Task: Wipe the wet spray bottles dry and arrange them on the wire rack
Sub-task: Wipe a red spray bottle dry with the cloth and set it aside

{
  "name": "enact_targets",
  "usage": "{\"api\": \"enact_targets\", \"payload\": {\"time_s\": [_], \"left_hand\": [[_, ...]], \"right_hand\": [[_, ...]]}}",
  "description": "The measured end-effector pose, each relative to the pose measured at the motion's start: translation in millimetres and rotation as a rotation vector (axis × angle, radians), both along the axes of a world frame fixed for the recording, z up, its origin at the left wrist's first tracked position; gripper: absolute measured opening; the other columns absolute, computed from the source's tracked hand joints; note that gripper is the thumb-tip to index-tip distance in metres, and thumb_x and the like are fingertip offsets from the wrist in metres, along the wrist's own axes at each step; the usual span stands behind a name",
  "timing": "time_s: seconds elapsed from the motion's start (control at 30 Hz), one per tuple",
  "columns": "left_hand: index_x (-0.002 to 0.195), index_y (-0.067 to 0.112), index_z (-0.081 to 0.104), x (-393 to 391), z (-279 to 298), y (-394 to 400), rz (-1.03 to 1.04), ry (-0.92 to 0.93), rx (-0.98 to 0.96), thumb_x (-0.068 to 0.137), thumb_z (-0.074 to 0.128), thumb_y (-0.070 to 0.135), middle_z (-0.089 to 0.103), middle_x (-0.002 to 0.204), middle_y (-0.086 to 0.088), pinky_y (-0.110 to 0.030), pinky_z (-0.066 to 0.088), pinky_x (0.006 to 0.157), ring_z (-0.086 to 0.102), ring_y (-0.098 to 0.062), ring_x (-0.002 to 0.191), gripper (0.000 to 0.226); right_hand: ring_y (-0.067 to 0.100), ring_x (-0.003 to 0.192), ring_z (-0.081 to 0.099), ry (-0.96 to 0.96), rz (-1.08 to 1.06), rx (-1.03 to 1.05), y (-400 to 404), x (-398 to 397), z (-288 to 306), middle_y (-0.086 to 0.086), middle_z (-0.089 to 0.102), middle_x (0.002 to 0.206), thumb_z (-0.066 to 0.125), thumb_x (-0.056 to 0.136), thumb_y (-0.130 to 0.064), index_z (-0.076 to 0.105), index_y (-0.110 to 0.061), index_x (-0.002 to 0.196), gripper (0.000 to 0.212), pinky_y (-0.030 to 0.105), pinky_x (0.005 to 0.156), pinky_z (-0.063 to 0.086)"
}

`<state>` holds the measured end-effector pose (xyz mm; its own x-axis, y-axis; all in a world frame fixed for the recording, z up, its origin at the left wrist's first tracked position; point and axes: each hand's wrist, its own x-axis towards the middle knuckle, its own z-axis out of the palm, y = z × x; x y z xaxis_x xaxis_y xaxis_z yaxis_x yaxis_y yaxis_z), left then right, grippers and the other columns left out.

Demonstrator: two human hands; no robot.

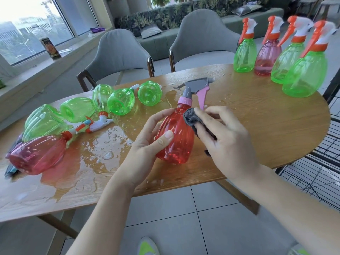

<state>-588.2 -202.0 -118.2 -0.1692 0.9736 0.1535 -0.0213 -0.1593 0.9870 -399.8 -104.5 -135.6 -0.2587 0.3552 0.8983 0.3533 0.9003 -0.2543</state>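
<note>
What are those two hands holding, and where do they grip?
Left hand grips the red bottle round its body. Right hand pinches a grey cloth against the bottle's shoulder.

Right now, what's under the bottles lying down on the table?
Under the lying bottles is the wooden table, wet with puddles and droplets. Something dark and bluish pokes out beneath the pink bottle; most of it is covered.

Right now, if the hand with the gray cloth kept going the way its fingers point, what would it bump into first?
The right hand points left, pressing the gray cloth against the red spray bottle. So it would meet that bottle at once, and behind the bottle probably the left hand holding it.
</note>
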Motion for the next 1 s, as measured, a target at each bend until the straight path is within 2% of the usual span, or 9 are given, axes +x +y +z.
{"api": "enact_targets", "payload": {"time_s": [0.17,0.27,0.37,0.5,0.57,0.73,0.8,0.9,1.0], "left_hand": [[0.147,0.035,0.056,6,-1,0,0.064,-0.036,0.016,0.094,0.073,0.028,0.070,0.137,-0.014,-0.058,0.056,0.106,0.068,-0.040,0.127,0.056],[0.148,0.028,0.057,8,3,-1,0.074,-0.128,0.030,0.093,0.069,0.019,0.072,0.132,-0.018,-0.048,0.063,0.089,0.072,-0.040,0.115,0.056],[0.149,0.023,0.055,11,8,-1,0.039,-0.253,0.033,0.094,0.062,0.017,0.071,0.134,-0.014,-0.048,0.061,0.071,0.073,-0.034,0.102,0.056],[0.146,0.027,0.061,11,8,-2,-0.044,-0.356,0.041,0.079,0.090,0.038,0.063,0.148,-0.009,-0.048,0.062,0.076,0.068,-0.034,0.119,0.074],[0.146,0.028,0.063,13,6,-2,-0.091,-0.356,0.034,0.074,0.092,0.046,0.061,0.150,-0.009,-0.047,0.062,0.080,0.065,-0.035,0.124,0.079],[0.148,0.027,0.060,18,6,1,-0.094,-0.329,-0.012,0.074,0.091,0.049,0.060,0.153,-0.010,-0.051,0.059,0.094,0.063,-0.038,0.131,0.083],[0.148,0.027,0.061,18,8,0,-0.072,-0.312,-0.019,0.079,0.089,0.044,0.061,0.152,-0.011,-0.051,0.060,0.093,0.065,-0.038,0.129,0.077],[0.147,0.027,0.059,21,9,0,-0.023,-0.299,-0.049,0.095,0.066,0.028,0.066,0.146,-0.012,-0.048,0.058,0.084,0.067,-0.039,0.117,0.053],[0.149,0.026,0.056,27,10,2,0.019,-0.349,-0.044,0.096,0.062,0.027,0.069,0.141,-0.013,-0.048,0.062,0.077,0.073,-0.034,0.112,0.053]], "right_hand": [[0.018,0.094,0.066,-0.031,0.145,-0.083,-11,1,-9,0.012,0.068,0.106,0.070,0.097,-0.012,0.074,0.001,0.120,0.026,0.018,0.087,0.052],[0.012,0.098,0.065,0.020,0.241,-0.155,-13,5,-7,0.009,0.069,0.107,0.070,0.097,-0.016,0.075,-0.002,0.121,0.028,0.015,0.088,0.049],[0.006,0.099,0.066,0.119,0.283,-0.303,-13,8,-1,0.003,0.070,0.108,0.071,0.094,-0.016,0.075,-0.007,0.122,0.029,0.016,0.086,0.050],[0.014,0.105,0.068,0.222,0.309,-0.495,-5,11,4,-0.002,0.072,0.111,0.070,0.096,-0.019,0.076,-0.012,0.120,0.026,0.028,0.084,0.055],[0.013,0.108,0.068,0.265,0.293,-0.567,2,12,6,-0.006,0.072,0.112,0.070,0.096,-0.019,0.077,-0.015,0.118,0.024,0.030,0.086,0.056],[0.014,0.109,0.067,0.290,0.320,-0.591,7,13,12,-0.011,0.073,0.111,0.072,0.097,-0.013,0.077,-0.016,0.118,0.022,0.026,0.087,0.052],[0.014,0.113,0.066,0.267,0.338,-0.578,5,14,14,-0.011,0.072,0.113,0.071,0.097,-0.014,0.076,-0.016,0.120,0.023,0.023,0.090,0.050],[0.011,0.116,0.064,0.234,0.394,-0.594,-1,15,18,-0.007,0.071,0.117,0.069,0.098,-0.014,0.072,-0.025,0.121,0.026,0.019,0.096,0.048],[0.006,0.113,0.064,0.178,0.423,-0.559,-10,14,19,-0.006,0.070,0.116,0.069,0.097,-0.013,0.070,-0.031,0.120,0.029,0.016,0.094,0.047]]}}
